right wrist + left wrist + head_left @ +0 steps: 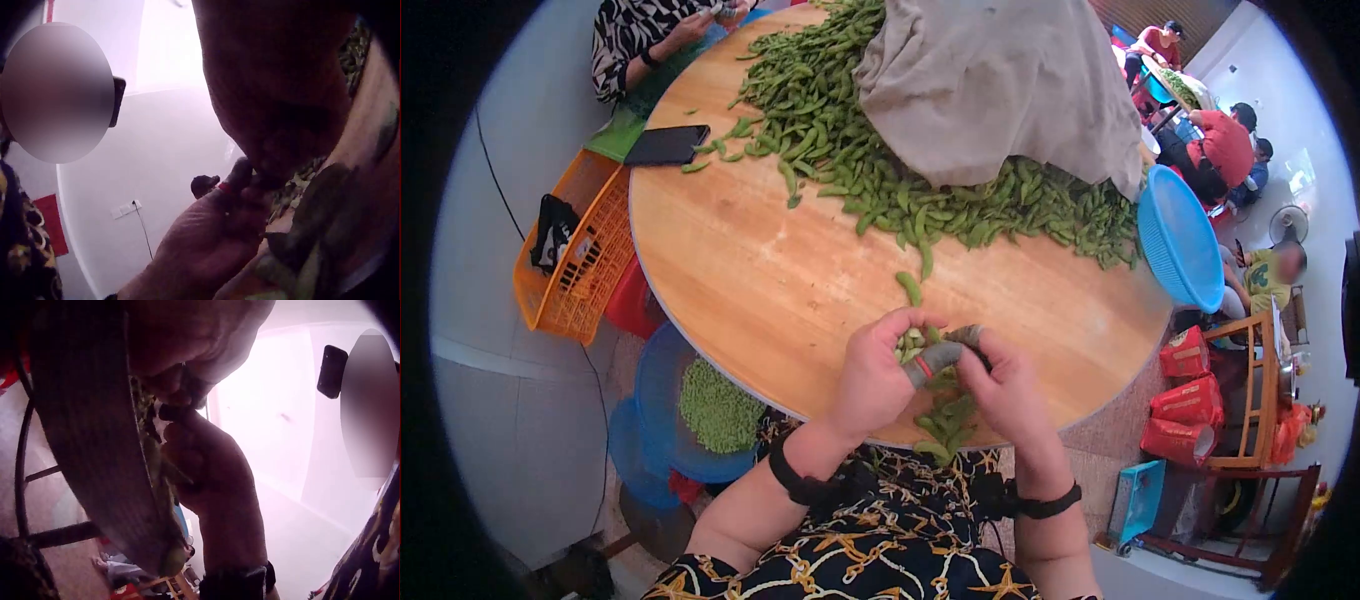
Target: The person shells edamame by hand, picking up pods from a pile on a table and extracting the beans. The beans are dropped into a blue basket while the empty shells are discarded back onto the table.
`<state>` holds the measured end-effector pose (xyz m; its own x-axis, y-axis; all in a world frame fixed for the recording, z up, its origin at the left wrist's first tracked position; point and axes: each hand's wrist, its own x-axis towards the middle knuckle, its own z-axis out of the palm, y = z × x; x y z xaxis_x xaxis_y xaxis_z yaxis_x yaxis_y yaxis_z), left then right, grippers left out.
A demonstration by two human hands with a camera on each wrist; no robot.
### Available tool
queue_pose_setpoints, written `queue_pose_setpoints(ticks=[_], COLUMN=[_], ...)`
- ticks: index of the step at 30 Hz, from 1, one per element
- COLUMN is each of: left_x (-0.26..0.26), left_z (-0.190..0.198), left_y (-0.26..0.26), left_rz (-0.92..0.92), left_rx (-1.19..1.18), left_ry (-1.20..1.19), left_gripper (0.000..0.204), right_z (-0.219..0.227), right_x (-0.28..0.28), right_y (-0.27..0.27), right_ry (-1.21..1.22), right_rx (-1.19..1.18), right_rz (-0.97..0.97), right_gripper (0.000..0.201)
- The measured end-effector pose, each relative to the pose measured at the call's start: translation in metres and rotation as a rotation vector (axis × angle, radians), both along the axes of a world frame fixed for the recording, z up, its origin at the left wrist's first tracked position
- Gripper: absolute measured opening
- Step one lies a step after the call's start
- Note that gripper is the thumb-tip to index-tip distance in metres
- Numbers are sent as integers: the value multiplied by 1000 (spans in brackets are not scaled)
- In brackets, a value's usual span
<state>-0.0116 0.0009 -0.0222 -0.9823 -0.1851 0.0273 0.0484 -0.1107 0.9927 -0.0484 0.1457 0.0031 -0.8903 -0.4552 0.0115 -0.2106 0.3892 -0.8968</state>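
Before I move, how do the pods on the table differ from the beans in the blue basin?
The pods are long and curved; the beans are small. The pods look darker, the beans paler. The pods lie on the table, the beans in the basin. Both are green and piled.

Head cam high over the near edge of the round table (730, 250); wrist cams low beside that edge, facing across each other.
Head view: wide, looks forward and down, takes in most of the tabletop plus floor on both sides of the table, dark curved border. Left wrist view: very close, rolled sideways, faces past the table's edge toward the right hand (1010, 390); dim, bright backlight. Right wrist view: also very close, rolled the opposite way, faces the left hand (875, 375) and the wall (175, 137) beyond the table. All three share both hands and the table's near edge.
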Motion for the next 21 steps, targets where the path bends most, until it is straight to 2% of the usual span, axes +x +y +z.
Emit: queue_pose_setpoints(ticks=[1, 2, 4, 5, 9, 11, 12, 14, 15, 17, 21], left_x=[0, 0, 0, -1, -2, -4, -3, -2, -1, 0, -1], left_z=[0, 0, -1, -1, 2, -3, -4, -5, -5, -4, 1], left_y=[0, -1, -2, -2, -3, -4, -3, -3, -5, -9, -13], left_rz=[-16, -33, -66, -102, -132, -135, -132, -74, -74, -175, -181], left_rx=[33, 66, 120, 173, 317, 358, 360, 265, 266, 574, 746], left_ry=[12, 25, 11, 0, -64, -23, -26, 29, 28, -155, -196], left_gripper=[19, 21, 22, 23, 24, 24, 24, 22, 22, 24, 25], right_z=[2, 4, 8, 10, 11, 14, 10, 0, 3, 16, 14], right_x=[-2, -5, -12, -13, -14, -6, -5, -4, -5, -11, -28], right_y=[-1, 1, 6, 6, 4, -5, -7, -7, -7, -5, 1], right_ry=[-171, -178, -549, -592, -661, -427, -431, 7, 5, -389, -551], right_rx=[-78, -74, -136, -195, -255, -108, -106, 79, 80, -47, -76], right_rz=[-10, -8, 5, 37, 40, -44, -43, -14, -15, -1, 58], right_gripper=[16, 16, 18, 17, 18, 19, 19, 19, 19, 18, 19])
